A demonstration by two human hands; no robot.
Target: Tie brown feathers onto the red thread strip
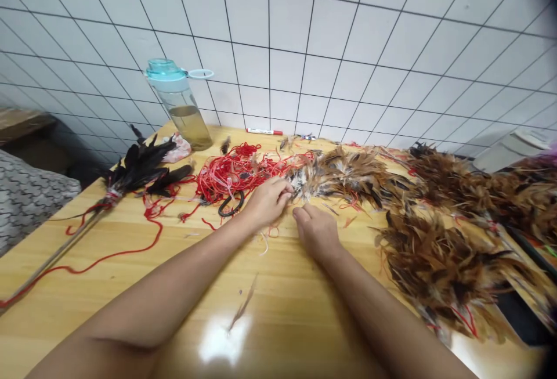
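Note:
My left hand (270,199) is closed, its fingertips pinched at the pale quill end of a pile of brown feathers (361,173). Close by, my right hand (318,229) rests low over the table with its fingers curled in. Whatever may be inside those fingers is hidden. Just beyond my left wrist lies a tangled heap of red string (235,173), with a black ring (230,204) at its near edge. A loose feather (242,306) lies on the wood between my forearms.
At left, black feathers (141,161) are tied to a stick (65,251) with red string. A water bottle (185,109) stands near the tiled wall, and a red marker (264,132) lies at the back. Brown feather bundles (439,257) and a dark flat object (524,315) occupy the right.

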